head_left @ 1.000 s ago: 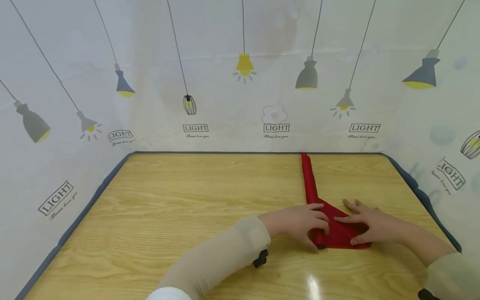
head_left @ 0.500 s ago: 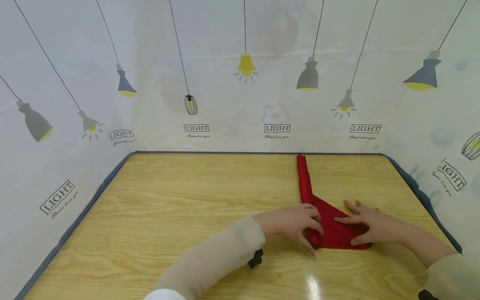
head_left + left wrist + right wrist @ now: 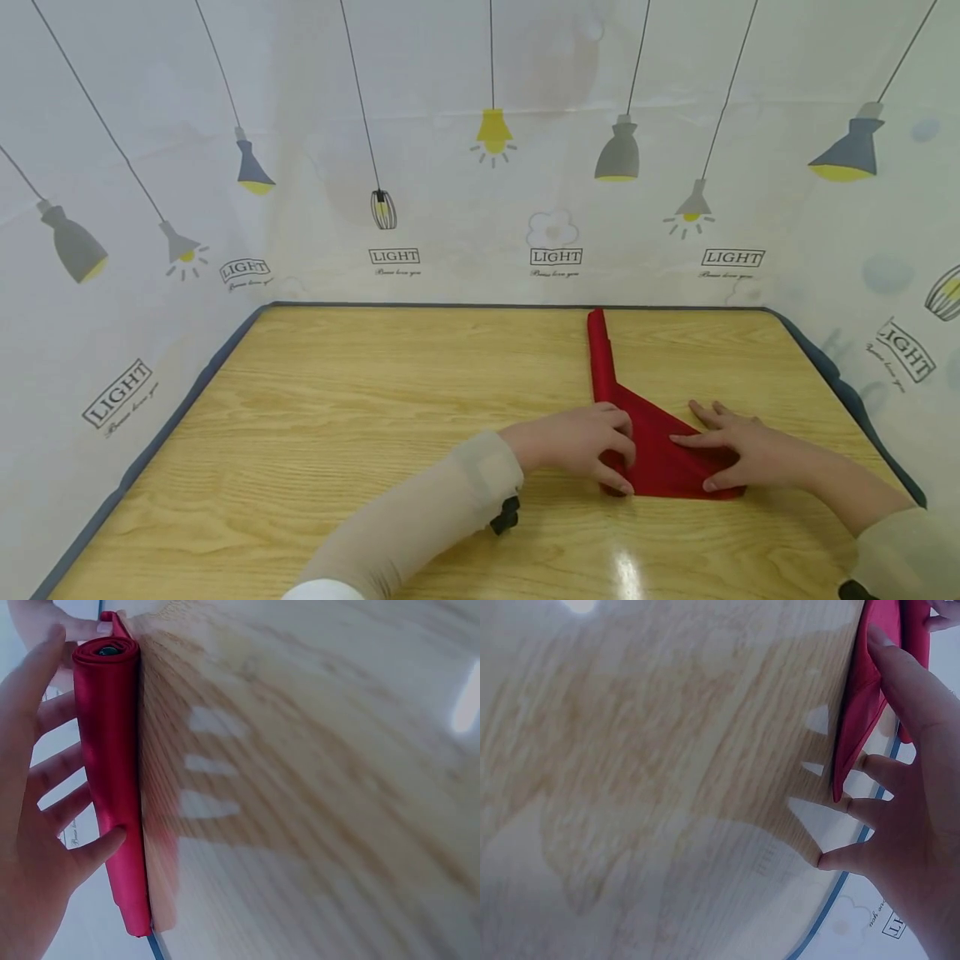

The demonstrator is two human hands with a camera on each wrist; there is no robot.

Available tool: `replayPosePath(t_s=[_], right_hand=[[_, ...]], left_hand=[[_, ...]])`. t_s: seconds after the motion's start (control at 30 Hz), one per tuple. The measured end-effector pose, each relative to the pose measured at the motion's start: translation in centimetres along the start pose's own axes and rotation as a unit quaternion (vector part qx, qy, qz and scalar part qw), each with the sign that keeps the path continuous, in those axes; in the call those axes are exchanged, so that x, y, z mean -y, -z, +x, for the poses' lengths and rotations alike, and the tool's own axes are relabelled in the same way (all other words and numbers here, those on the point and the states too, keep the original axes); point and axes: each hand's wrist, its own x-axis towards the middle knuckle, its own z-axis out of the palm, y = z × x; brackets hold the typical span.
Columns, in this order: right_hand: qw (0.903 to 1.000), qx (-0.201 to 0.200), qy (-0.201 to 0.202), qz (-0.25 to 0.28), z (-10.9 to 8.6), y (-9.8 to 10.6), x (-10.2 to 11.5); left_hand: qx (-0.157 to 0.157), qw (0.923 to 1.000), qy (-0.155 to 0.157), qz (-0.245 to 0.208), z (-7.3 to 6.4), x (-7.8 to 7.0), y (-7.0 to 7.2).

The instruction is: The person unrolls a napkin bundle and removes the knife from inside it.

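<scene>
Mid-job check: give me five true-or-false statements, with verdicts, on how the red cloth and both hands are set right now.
1. The left hand touches the rolled part of the red cloth. True.
2. The red cloth is rolled up completely. False: a flat part spreads from the roll toward the right hand.
3. The right hand touches the flat part. True.
4. The two hands are crossed over each other. False: they are apart, with some of the flat part between them.
5. The rolled part extends toward the far edge of the table. True.
</scene>
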Motion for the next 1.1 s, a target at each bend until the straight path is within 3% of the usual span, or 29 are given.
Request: replayPosePath(t_s=[0.2, 0.4, 0.83, 1.1], right_hand=[[1.0, 0.0, -0.002, 0.003, 0.0, 0.1, 0.0], [1.0, 0.001, -0.003, -0.004, 0.0, 0.0, -0.1], [0.9999, 0.008, -0.01, 0.001, 0.2, 0.0, 0.0], [1.0, 0.006, 0.001, 0.005, 0.0, 0.1, 0.3]], left_hand=[[-0.022, 0.9988, -0.02, 0.038, -0.3, 0.2, 0.2], [-0.03, 0.9994, -0.014, 0.006, -0.7, 0.5, 0.4], [0.032, 0.9989, -0.015, -0.03, -0.9, 2.1, 0.2], [0.018, 0.9975, -0.039, -0.055, -1.2, 3.1, 0.2]])
